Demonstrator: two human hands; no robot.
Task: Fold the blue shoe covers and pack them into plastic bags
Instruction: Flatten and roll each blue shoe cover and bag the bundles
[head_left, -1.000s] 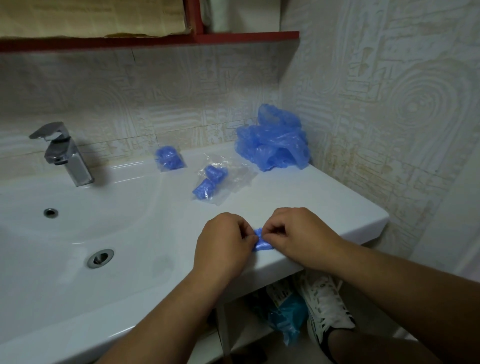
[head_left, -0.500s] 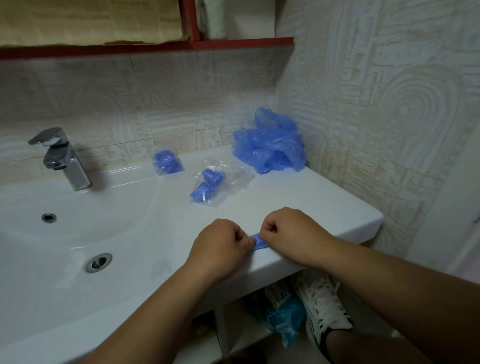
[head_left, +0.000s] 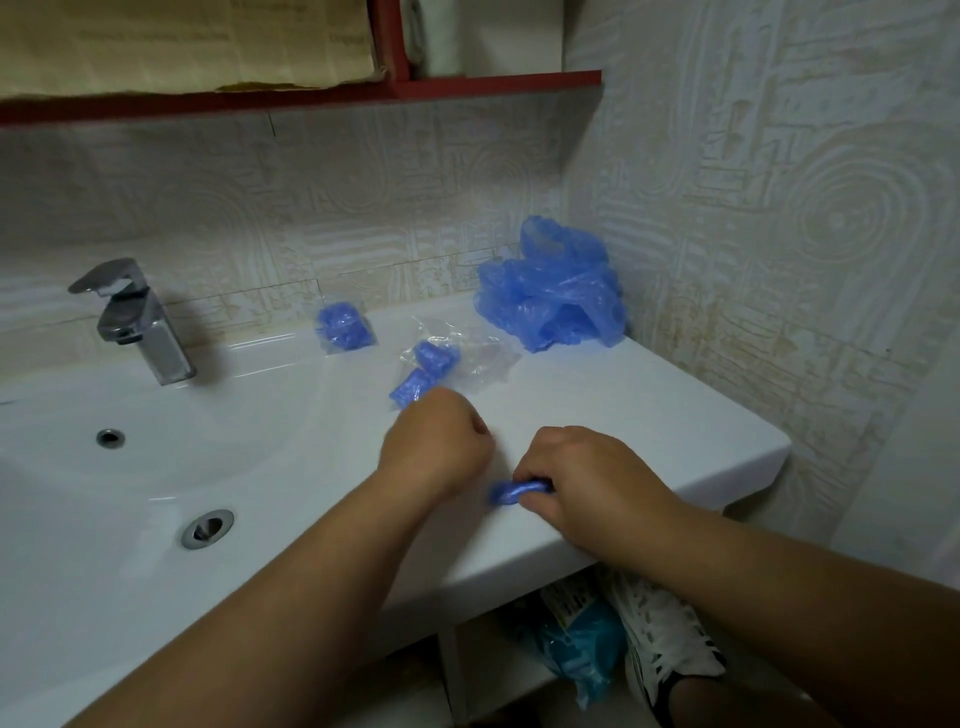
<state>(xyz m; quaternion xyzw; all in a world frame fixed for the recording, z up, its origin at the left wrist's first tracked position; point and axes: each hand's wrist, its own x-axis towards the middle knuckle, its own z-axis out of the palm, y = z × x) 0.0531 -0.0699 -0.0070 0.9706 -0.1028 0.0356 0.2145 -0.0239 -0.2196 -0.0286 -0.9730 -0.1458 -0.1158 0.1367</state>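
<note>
White ceramic sink fills the lower left and centre of the view, seen from above by the person standing at it; its flat ledge runs along the right side of the basin. Pale patterned tiles cover the walls behind and to the right of the sink; a red shelf hangs above the sink's back edge. Two bare forearms reach over the sink's front rim. A loose pile of blue shoe covers sits in the back right corner of the sink's ledge. The left hand is over the sink's ledge, fingers curled into a fist with nothing visible in it. The right hand rests at the sink's front rim, thumb and fingers pinching a small folded shoe cover that sticks out to its left. A chrome tap stands at the sink's back left. A clear plastic bag holding two folded blue covers lies on the sink's ledge, just beyond the left hand; a smaller packed bag lies at the sink's back edge. A round drain sits in the sink's basin.
</note>
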